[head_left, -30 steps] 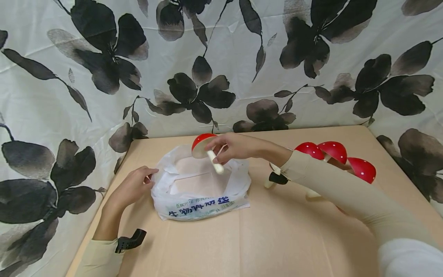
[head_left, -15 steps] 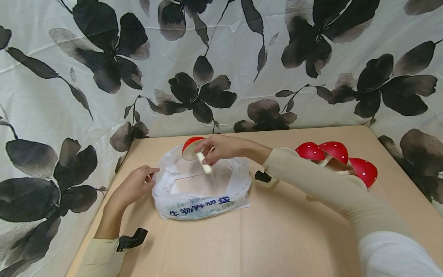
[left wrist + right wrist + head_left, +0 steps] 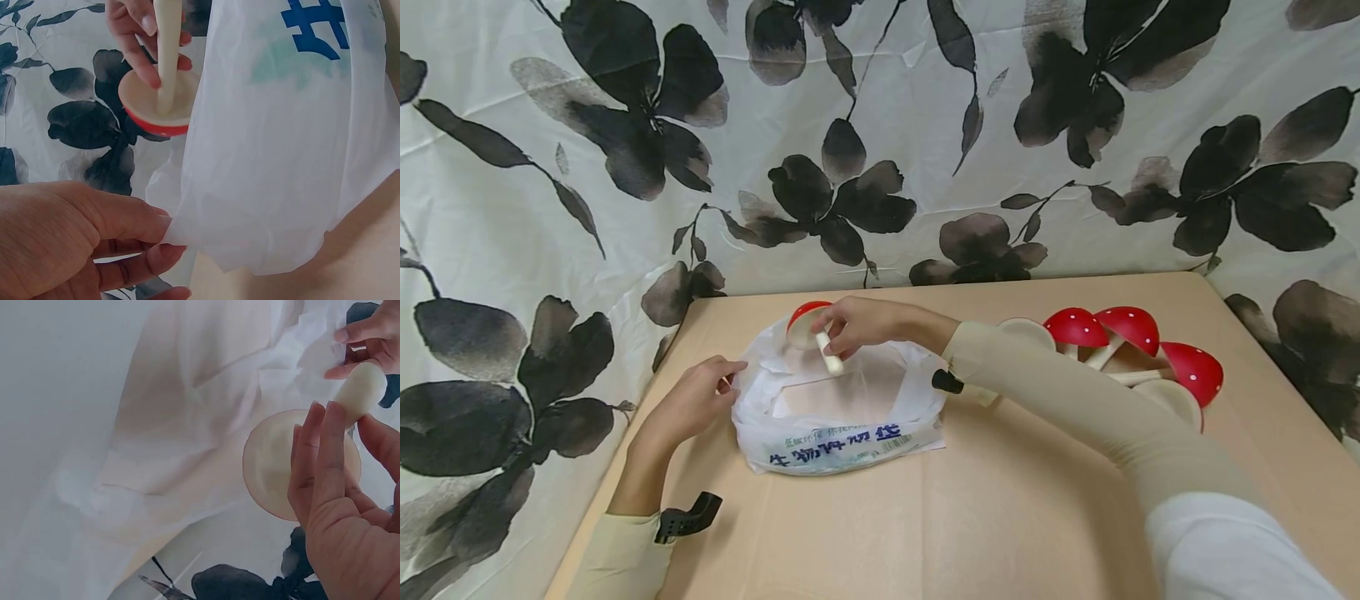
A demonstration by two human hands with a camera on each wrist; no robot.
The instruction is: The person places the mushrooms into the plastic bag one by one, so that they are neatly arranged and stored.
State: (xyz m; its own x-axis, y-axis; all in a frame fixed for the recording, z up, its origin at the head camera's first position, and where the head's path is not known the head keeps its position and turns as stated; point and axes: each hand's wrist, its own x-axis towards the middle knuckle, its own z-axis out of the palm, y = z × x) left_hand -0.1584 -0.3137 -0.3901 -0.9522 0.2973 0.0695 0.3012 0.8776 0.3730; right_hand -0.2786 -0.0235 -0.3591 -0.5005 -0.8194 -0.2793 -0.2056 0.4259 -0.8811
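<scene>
My right hand [image 3: 865, 322] grips a toy mushroom [image 3: 830, 357] by its pale stem, above the far left part of a white plastic bag [image 3: 838, 454]. Its red cap tilts away, so the cream underside shows. My left hand [image 3: 694, 402] pinches the left edge of the bag's mouth; the left wrist view shows thumb and forefinger on the thin plastic [image 3: 250, 206]. The bag's mouth gapes upward, with blue and green lettering on its near side. In the right wrist view, fingers and thumb close around the mushroom's stem [image 3: 364, 387].
Several more toy mushrooms [image 3: 1126, 329] with white-dotted red caps lie at the right of the table [image 3: 925, 533], partly hidden by my right sleeve. A floral cloth [image 3: 865, 83] hangs behind the table's far edge. Each wrist carries a black device [image 3: 688, 518].
My right hand has carried the mushroom leftward and slightly down over the bag's far left side. The left hand keeps its place at the bag's edge.
</scene>
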